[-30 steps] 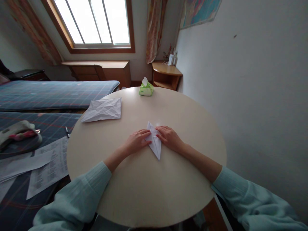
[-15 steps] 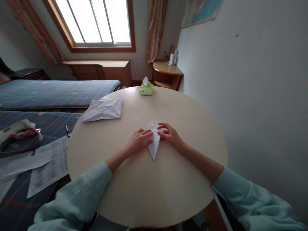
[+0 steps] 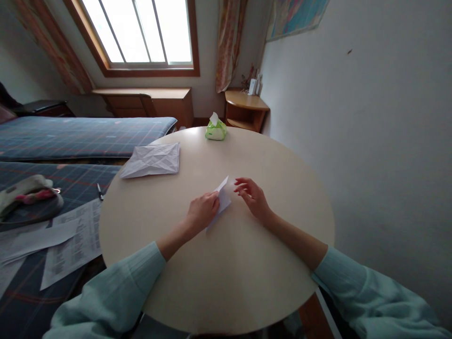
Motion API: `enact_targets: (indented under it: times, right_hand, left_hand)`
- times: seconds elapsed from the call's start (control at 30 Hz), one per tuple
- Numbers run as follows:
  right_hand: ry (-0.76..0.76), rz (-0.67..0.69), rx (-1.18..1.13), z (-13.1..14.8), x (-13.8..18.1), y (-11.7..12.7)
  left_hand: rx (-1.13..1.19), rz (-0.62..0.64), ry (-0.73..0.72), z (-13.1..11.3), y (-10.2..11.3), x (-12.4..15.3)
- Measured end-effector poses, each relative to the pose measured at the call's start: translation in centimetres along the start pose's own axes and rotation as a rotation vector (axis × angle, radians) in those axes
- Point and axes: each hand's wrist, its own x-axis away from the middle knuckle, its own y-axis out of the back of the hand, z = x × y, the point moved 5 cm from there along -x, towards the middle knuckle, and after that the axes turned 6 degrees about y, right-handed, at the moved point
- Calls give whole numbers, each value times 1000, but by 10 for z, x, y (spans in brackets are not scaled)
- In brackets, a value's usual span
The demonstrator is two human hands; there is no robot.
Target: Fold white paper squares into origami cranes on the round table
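A small white folded paper (image 3: 223,199) with pointed ends is lifted and tilted just above the round beige table (image 3: 215,273). My left hand (image 3: 201,212) grips its left side, fingers closed on it. My right hand (image 3: 251,195) hovers just to the right of the paper, apart from it, with its fingers loosely curled and spread and nothing in them.
A creased white sheet (image 3: 151,160) lies at the table's far left. A green tissue pack (image 3: 215,130) stands at the far edge. Left of the table is a bed with printed papers (image 3: 67,240), a pen (image 3: 100,191) and a cloth bundle (image 3: 26,188). A white wall is close on the right.
The paper lay flat under both hands; now my left hand has lifted and turned it leftward, and my right hand has let go and drawn slightly away.
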Motion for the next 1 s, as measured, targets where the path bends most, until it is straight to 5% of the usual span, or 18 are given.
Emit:
enact_targets:
  times: [0.13,0.27,0.4,0.5,0.67,0.8,1.0]
  right_hand:
    - [-106,-131,-18,-18,-2,8]
    - [-279,25,-304,-34,1,-8]
    - [-357,171,-457,-35,3,-18]
    - [-300,210,-377,-29,1,-17]
    - [-176,189,-53,-18,1,-10]
    - [-209,140,-65,-21,3,-6]
    - [-381,109,-184,-34,5,-5]
  left_hand:
    - [475,-15,196,20,-2,-11]
    - [1135,86,360,25,-22,-15]
    - [1474,266,442,16,-40,-11]
    - [1507,270,373,17,-38,-13]
    - [1143,111,186,34,-26,-21]
    - [986,240,156,37,-30,-22]
    - [1133,510,74,27,-33,-17]
